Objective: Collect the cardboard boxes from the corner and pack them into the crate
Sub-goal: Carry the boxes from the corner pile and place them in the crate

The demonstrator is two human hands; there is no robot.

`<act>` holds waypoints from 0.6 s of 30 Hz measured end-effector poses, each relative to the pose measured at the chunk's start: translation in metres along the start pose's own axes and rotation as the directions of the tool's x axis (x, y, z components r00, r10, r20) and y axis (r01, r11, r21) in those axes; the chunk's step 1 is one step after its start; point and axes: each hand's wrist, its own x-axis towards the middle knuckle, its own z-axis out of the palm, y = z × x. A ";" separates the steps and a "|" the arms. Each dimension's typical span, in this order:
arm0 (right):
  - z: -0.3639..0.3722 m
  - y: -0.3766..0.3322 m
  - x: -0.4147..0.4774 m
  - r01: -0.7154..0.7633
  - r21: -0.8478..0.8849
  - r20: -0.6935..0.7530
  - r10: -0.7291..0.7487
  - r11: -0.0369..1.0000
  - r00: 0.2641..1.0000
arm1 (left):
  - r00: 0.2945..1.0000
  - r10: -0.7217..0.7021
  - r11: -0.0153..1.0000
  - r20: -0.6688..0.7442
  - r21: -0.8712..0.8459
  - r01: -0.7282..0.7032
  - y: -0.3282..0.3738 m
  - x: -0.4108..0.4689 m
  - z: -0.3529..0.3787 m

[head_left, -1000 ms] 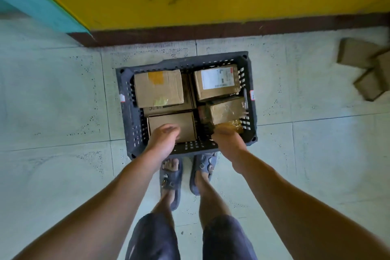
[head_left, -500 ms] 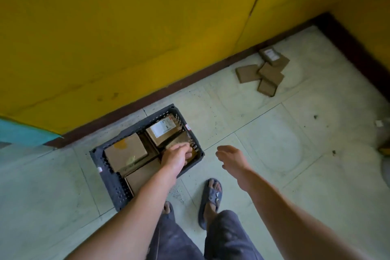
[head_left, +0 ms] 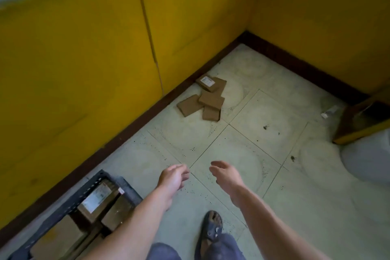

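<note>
The crate (head_left: 88, 192) at my left already held several packed boxes (head_left: 95, 202), but a heap of cardboard boxes (head_left: 207, 99) lay unpacked near the corner (head_left: 243, 37), well apart from it. My left hand (head_left: 173, 179) and right hand (head_left: 226, 175) were empty, fingers loose.

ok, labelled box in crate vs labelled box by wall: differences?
The crate box is packed among others inside the crate; the wall box lies loose on the floor, overlapping another. The crate box's label covers most of its top; the wall box's, one end. Both: brown cardboard, white label.
</note>
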 end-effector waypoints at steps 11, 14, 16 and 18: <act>-0.150 -0.071 0.154 -0.078 0.044 -0.039 0.080 0.996 0.996 | 1.000 -0.021 1.000 0.023 0.019 0.021 0.127 0.117 0.134; -0.177 -0.102 0.208 -0.102 0.052 -0.045 0.104 0.993 0.994 | 0.999 -0.030 0.999 0.024 0.045 0.029 0.169 0.171 0.159; -0.196 -0.121 0.246 -0.143 0.065 -0.050 0.146 0.988 0.988 | 0.998 -0.053 0.996 0.023 0.077 0.051 0.199 0.209 0.173; -0.214 -0.140 0.280 -0.192 0.076 -0.047 0.195 0.979 0.980 | 0.997 -0.077 0.991 0.020 0.108 0.074 0.227 0.241 0.183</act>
